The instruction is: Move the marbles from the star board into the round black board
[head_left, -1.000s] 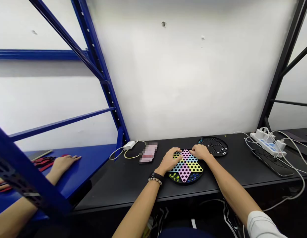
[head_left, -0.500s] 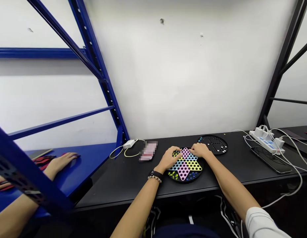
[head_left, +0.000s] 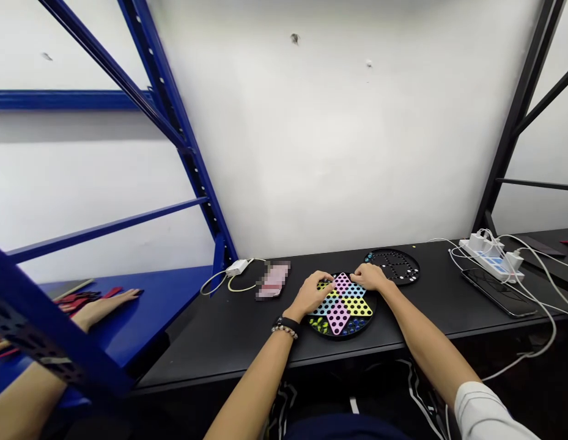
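A round black Chinese checkers board (head_left: 343,308) with a pink, yellow and blue perforated star lies on the black table (head_left: 228,336) in front of me. My left hand (head_left: 313,293) rests on the board's far left part, fingers curled down onto it. On the far right part lies my right hand (head_left: 370,278), fingers also curled over the holes. Whether either hand holds a marble is hidden. Small marbles sit in the board's near rim pockets. A black watch and a bead bracelet ring my left wrist.
A second round black board (head_left: 394,266) lies behind, to the right. A white charger with cable (head_left: 238,267) and a blurred pink item (head_left: 272,281) are to the left. A power strip (head_left: 488,255) and a phone (head_left: 497,292) lie at right. Another person's hand (head_left: 104,304) rests on the blue shelf.
My hands stay on the board almost unmoved. The view has drifted slightly. The other person's hand on the blue shelf has slid a little left.
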`<action>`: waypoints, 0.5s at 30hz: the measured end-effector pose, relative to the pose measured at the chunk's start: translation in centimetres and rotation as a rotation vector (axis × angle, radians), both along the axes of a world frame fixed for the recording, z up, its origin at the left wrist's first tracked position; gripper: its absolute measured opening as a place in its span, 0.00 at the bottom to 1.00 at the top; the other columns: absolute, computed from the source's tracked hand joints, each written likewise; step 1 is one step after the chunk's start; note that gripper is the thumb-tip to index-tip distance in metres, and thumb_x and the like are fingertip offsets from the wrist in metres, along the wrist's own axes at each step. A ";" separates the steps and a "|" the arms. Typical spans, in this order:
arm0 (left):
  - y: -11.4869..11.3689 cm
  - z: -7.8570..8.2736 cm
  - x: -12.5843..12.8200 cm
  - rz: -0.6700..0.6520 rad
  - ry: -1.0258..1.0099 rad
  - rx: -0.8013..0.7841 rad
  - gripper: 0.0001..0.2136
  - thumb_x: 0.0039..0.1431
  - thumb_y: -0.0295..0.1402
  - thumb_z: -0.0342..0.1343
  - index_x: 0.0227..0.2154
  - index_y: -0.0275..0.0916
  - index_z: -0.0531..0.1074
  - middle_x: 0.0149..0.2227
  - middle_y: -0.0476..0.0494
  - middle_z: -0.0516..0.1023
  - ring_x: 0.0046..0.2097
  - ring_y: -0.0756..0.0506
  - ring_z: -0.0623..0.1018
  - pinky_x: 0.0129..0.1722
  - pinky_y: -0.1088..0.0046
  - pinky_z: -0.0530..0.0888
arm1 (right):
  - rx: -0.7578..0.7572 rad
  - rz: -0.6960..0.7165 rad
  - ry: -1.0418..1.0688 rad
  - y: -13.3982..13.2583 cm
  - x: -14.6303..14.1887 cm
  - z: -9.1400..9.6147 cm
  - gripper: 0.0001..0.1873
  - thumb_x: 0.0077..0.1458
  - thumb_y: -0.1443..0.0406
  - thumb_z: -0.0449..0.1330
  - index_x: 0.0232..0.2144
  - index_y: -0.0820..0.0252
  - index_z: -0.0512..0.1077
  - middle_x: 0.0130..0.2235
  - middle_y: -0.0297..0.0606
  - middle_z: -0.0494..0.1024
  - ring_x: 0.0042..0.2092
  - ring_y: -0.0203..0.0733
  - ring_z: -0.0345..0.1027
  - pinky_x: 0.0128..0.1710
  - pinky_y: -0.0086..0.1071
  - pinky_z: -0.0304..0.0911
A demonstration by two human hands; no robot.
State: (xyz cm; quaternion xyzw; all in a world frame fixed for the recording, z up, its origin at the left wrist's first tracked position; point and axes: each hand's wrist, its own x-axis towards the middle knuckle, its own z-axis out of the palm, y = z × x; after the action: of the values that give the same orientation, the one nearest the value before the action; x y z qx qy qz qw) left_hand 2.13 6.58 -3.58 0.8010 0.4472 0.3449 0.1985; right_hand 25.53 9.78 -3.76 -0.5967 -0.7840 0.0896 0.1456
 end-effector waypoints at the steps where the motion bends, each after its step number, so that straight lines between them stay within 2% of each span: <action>1: 0.0 0.0 0.0 0.000 0.000 -0.002 0.12 0.59 0.43 0.53 0.39 0.43 0.75 0.45 0.44 0.77 0.49 0.41 0.76 0.53 0.63 0.71 | 0.009 -0.007 0.050 0.1 0.1 -0.2 0.20 0.57 0.57 0.53 0.19 0.58 0.75 0.20 0.31 0.67 0.25 0.33 0.58 0.28 0.27 0.48; 5: -0.2 0.2 0.0 -0.002 0.001 -0.009 0.12 0.59 0.43 0.53 0.39 0.43 0.75 0.45 0.44 0.77 0.49 0.41 0.75 0.54 0.63 0.70 | 0.095 -0.087 0.315 0.6 0.5 -0.6 0.21 0.53 0.57 0.54 0.12 0.59 0.67 0.17 0.29 0.59 0.23 0.32 0.51 0.25 0.26 0.47; 8: -0.2 0.3 0.1 0.007 -0.003 -0.008 0.12 0.59 0.42 0.53 0.39 0.42 0.75 0.44 0.44 0.77 0.48 0.42 0.75 0.53 0.64 0.70 | 0.193 -0.209 0.441 1.1 1.5 -0.4 0.22 0.56 0.58 0.49 0.13 0.59 0.65 0.17 0.31 0.60 0.24 0.33 0.52 0.25 0.27 0.48; 11: -0.3 0.3 0.1 0.018 -0.001 -0.006 0.12 0.59 0.42 0.53 0.39 0.42 0.75 0.45 0.44 0.77 0.48 0.42 0.75 0.53 0.64 0.70 | 0.269 -0.392 0.448 1.1 3.3 -0.1 0.23 0.59 0.58 0.45 0.17 0.59 0.67 0.19 0.37 0.66 0.24 0.36 0.55 0.25 0.29 0.49; 13: -0.4 0.3 0.1 0.040 0.015 -0.002 0.12 0.59 0.43 0.53 0.39 0.43 0.75 0.45 0.45 0.77 0.49 0.42 0.75 0.53 0.65 0.70 | 0.276 -0.533 0.411 0.9 4.4 -0.1 0.22 0.58 0.57 0.47 0.18 0.58 0.68 0.21 0.39 0.70 0.25 0.39 0.59 0.27 0.30 0.50; 15: -0.5 0.4 0.2 0.095 0.058 0.005 0.12 0.59 0.43 0.53 0.39 0.43 0.75 0.45 0.45 0.77 0.49 0.42 0.74 0.52 0.65 0.70 | 0.223 -0.596 0.347 0.7 5.0 -0.3 0.18 0.56 0.57 0.50 0.19 0.57 0.69 0.24 0.40 0.72 0.29 0.41 0.64 0.30 0.31 0.52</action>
State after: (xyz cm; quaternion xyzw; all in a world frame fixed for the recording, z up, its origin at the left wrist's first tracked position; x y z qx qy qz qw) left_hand 2.28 6.09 -3.19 0.7890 0.4896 0.3316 0.1669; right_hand 30.49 10.50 -4.04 -0.7555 -0.5440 0.0573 0.3605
